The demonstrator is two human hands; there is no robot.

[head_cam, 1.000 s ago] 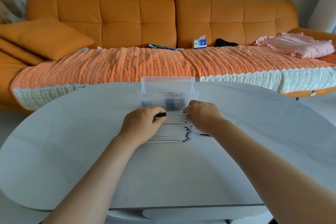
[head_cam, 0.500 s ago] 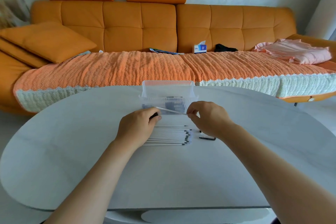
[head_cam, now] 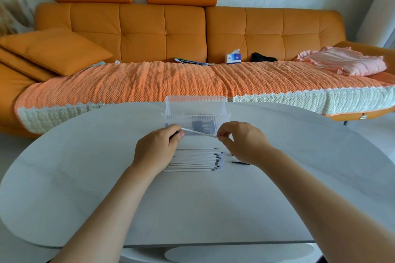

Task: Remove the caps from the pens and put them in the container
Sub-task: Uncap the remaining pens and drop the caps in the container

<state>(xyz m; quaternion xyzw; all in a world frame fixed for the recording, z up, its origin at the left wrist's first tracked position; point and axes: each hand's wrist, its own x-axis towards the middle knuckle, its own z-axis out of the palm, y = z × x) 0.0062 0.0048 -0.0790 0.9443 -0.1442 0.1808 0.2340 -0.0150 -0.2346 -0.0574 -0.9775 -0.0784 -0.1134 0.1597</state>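
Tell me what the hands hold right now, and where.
One thin white plastic pen: left hand grips its left end at the black cap, right hand pinches its right end.

A pale grey table (head_cam: 85, 177) with rounded ends carries everything here. Toward its far edge stands a clear ribbed plastic container (head_cam: 195, 102) with dark pieces inside. Just on the near side of the container lies a tidy row of white pens (head_cam: 196, 160), side by side, dark tips pointing right. A loose black cap (head_cam: 240, 163) lies nearer than the container and off to its right, close by the pens' tips
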